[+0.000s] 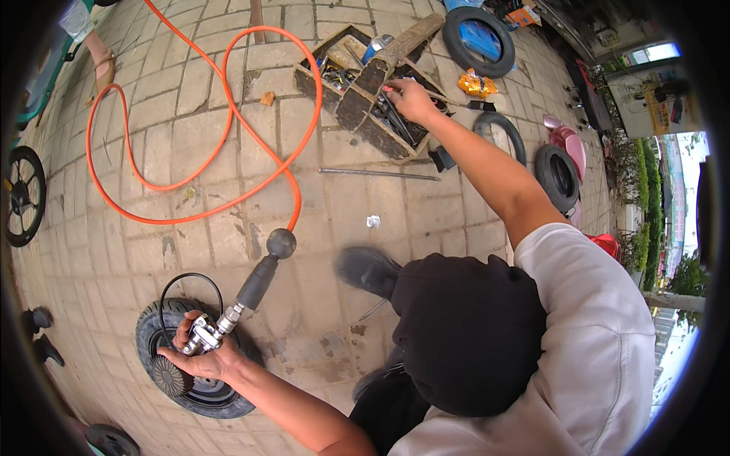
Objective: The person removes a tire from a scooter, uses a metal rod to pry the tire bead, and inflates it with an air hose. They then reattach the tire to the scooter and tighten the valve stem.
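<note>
Left hand (199, 351), lower left of frame, was closed around a metal air-gun fitting (204, 334), fingers wrapped tight on it. The fitting sat right over a small black tyre (152, 342) lying flat on the paved floor (342, 205), hand resting on the wheel. A thin black hose (171, 285) looped from the fitting above the tyre. A black sleeve (258, 280) ran up from the fitting to a round black knob, joined there to the orange hose (205, 137), which coiled wide across the upper left of frame.

Right hand (411, 99), upper centre, was reached out at full arm's length into a wooden toolbox (357, 99). Fingers were curled down among the contents; couldn't tell whether they actually had hold of anything. The box had several compartments packed with dark metal hand tools, too cluttered to pick out singly. A blue-grey can (378, 45) lay at its far end, and a thick wooden handle bar (395, 49) ran along the top.

A long metal rod (380, 174) lay on the paving just below the box. More tyres sat on the right: one (479, 38) at top centre with blue plastic inside it, two others (559, 178) at right edge. A spoked wheel (24, 196) was at far left.
</note>
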Motion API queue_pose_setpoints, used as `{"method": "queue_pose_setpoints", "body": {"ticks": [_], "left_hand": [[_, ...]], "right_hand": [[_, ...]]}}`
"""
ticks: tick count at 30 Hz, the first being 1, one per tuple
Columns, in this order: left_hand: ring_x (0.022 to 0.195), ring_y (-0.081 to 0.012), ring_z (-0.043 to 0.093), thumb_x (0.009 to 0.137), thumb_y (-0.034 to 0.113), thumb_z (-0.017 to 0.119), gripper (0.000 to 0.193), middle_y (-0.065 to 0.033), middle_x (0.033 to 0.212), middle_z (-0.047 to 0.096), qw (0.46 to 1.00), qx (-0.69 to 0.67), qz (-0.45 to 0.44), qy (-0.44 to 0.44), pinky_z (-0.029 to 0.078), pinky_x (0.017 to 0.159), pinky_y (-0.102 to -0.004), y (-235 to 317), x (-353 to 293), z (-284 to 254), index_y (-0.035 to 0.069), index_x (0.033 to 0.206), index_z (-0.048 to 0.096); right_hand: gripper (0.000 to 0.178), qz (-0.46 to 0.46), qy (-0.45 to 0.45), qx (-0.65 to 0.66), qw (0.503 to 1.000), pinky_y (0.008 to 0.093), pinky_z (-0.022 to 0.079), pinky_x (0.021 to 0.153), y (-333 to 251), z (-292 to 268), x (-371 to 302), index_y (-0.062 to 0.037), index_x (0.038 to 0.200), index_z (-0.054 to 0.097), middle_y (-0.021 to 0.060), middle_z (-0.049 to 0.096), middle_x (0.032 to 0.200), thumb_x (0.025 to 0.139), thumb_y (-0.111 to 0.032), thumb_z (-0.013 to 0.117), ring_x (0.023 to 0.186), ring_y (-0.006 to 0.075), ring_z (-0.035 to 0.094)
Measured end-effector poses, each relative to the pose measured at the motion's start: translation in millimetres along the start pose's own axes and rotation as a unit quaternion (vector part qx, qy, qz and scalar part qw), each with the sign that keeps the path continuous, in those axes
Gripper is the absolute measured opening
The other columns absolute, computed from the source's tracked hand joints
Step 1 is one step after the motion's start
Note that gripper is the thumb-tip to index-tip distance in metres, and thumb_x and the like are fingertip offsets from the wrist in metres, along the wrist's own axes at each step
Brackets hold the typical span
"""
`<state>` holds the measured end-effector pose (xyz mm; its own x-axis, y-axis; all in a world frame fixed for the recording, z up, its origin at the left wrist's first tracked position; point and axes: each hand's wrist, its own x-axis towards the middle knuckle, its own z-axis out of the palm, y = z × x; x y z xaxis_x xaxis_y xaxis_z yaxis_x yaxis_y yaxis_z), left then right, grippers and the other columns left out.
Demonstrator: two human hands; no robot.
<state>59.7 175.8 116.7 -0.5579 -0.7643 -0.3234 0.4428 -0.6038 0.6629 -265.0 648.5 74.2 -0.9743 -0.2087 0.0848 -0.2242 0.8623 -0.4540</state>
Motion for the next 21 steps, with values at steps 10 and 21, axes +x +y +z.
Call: {"method": "queue_pose_setpoints", "body": {"ticks": [10, 21], "left_hand": [[0.076, -0.0304, 0.062, 0.091, 0.046, 0.062, 0.051, -0.0072, 0.063, 0.055, 0.994, -0.108, -0.018, 0.02, 0.05, 0.088, -0.0529, 1.4, 19.1, -12.9, 0.007, 0.061, 0.051], [0.072, -0.0269, 0.061, 0.092, 0.044, 0.061, 0.045, -0.0059, 0.064, 0.058, 0.987, -0.124, -0.089, 0.056, 0.051, 0.086, -0.0514, 15.0, 4.7, 28.5, 0.01, 0.066, 0.05]], "right_hand": [[0.018, -0.039, -0.229, -0.036, 0.972, 0.0329, 0.051, 0.072, 14.9, 36.7, -257.1, -0.0021, 0.097, 0.069, 0.0139, 0.065, 0.09, 0.085, -0.015, 0.068, 0.078, 0.0222, 0.064], [0.02, 0.074, -0.282, -0.098, 0.952, 0.0374, 0.049, 0.081, 42.4, 28.2, -348.3, -0.0019, 0.103, 0.066, 0.0168, 0.064, 0.1, 0.087, -0.014, 0.067, 0.092, 0.0295, 0.063]]}}
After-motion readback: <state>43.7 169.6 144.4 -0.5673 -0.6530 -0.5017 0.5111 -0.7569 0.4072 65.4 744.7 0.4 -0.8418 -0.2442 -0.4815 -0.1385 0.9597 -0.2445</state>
